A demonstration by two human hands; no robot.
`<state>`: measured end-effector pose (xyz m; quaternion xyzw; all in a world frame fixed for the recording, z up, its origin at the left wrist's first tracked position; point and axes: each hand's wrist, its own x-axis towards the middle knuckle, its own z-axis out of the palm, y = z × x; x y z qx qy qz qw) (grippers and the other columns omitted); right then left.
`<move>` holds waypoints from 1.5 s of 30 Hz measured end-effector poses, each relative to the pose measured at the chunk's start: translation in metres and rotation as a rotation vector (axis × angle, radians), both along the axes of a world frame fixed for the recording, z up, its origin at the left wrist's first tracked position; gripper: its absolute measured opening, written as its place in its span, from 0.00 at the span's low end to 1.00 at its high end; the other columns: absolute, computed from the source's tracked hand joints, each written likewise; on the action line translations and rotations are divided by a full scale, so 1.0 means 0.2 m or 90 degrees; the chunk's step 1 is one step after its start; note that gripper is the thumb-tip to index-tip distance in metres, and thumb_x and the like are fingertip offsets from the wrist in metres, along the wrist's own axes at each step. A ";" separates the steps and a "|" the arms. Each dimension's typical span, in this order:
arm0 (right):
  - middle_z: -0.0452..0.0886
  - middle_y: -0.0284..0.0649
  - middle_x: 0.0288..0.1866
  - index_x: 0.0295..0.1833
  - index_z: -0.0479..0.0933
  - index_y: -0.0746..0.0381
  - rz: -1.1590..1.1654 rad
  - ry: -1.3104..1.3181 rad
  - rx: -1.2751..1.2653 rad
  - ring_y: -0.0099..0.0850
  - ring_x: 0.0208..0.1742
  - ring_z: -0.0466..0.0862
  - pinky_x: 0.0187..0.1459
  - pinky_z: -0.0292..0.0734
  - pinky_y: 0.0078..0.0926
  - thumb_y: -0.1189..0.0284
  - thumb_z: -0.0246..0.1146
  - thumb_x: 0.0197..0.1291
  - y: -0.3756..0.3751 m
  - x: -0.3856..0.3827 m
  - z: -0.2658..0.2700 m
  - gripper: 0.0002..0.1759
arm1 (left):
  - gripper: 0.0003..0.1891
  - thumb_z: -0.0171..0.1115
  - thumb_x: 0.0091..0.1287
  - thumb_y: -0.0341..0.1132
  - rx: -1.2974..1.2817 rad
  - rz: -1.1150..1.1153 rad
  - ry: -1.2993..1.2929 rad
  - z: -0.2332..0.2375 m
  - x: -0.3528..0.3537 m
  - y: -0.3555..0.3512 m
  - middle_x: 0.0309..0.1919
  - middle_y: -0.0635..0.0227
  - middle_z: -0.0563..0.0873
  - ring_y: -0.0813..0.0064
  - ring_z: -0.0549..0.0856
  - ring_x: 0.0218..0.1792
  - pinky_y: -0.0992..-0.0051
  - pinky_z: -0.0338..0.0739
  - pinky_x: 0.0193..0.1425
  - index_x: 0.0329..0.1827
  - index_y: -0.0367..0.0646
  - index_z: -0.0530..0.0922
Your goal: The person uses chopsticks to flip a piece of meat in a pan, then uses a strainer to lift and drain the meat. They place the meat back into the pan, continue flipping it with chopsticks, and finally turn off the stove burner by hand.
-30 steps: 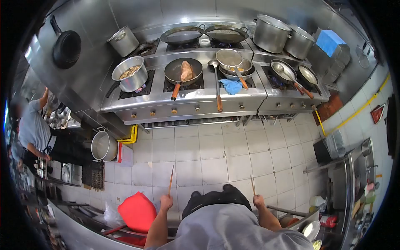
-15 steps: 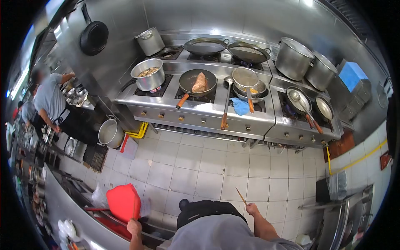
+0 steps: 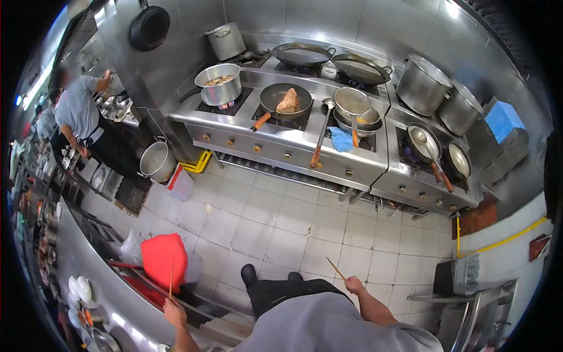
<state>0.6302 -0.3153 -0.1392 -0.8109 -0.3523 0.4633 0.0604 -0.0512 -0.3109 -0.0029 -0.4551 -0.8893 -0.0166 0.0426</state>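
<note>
My right hand (image 3: 354,286) is closed around one end of a thin wooden stick (image 3: 335,267) that points up and left over the floor. My left hand (image 3: 174,310) also grips a thin wooden stick (image 3: 171,278), held nearly upright in front of a red object (image 3: 163,258) whose kind I cannot make out. Ahead on the stove (image 3: 229,132), a frying pan (image 3: 270,97) with an orange-brown handle holds a large piece of meat (image 3: 288,102). A pot (image 3: 221,94) with food in liquid stands left of it over a flame.
Right of the meat pan are a ladle (image 3: 321,138), a strainer (image 3: 352,102) over a pan, and a blue cloth (image 3: 342,139). Woks (image 3: 302,54) and tall pots (image 3: 423,88) line the back. A co-worker (image 3: 82,111) stands at left. A steel counter (image 3: 102,261) runs along my left.
My view has shifted, and more of my feet shows. My left hand has moved left and lower, and its stick now shows clearly. My right hand keeps holding its stick.
</note>
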 end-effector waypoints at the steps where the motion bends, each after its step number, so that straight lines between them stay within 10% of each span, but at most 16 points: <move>1: 0.74 0.42 0.14 0.25 0.76 0.66 0.012 0.003 0.007 0.31 0.14 0.75 0.17 0.69 0.30 0.67 0.51 0.51 0.01 0.02 0.01 0.14 | 0.15 0.47 0.68 0.43 0.067 -0.027 0.021 -0.01 -0.02 -0.01 0.29 0.50 0.80 0.51 0.80 0.37 0.56 0.73 0.37 0.34 0.38 0.70; 9: 0.77 0.43 0.18 0.39 0.79 0.67 0.051 -0.021 0.005 0.30 0.16 0.77 0.19 0.71 0.30 0.64 0.53 0.56 0.06 0.03 0.05 0.18 | 0.16 0.43 0.70 0.45 0.107 -0.018 -0.053 0.04 -0.05 -0.04 0.26 0.47 0.80 0.44 0.79 0.29 0.52 0.71 0.32 0.38 0.39 0.71; 26: 0.80 0.45 0.22 0.33 0.80 0.65 0.048 -0.022 -0.037 0.33 0.23 0.80 0.27 0.75 0.33 0.65 0.53 0.52 -0.01 -0.14 0.03 0.15 | 0.17 0.45 0.69 0.46 0.103 0.004 -0.066 0.06 -0.03 -0.02 0.24 0.46 0.79 0.43 0.78 0.29 0.52 0.70 0.32 0.33 0.40 0.70; 40: 0.80 0.58 0.35 0.37 0.79 0.67 0.081 -0.093 0.136 0.53 0.41 0.80 0.46 0.75 0.44 0.66 0.50 0.55 0.12 -0.14 0.01 0.17 | 0.17 0.45 0.69 0.45 0.108 0.011 -0.081 0.09 -0.01 -0.02 0.24 0.46 0.79 0.42 0.78 0.29 0.52 0.70 0.33 0.34 0.39 0.71; 45: 0.78 0.56 0.28 0.33 0.78 0.67 0.087 -0.136 0.342 0.51 0.35 0.80 0.38 0.74 0.43 0.64 0.51 0.58 0.34 -0.17 0.11 0.17 | 0.17 0.46 0.69 0.45 0.114 0.012 -0.080 0.09 -0.01 -0.01 0.24 0.46 0.79 0.42 0.78 0.29 0.52 0.70 0.33 0.34 0.39 0.71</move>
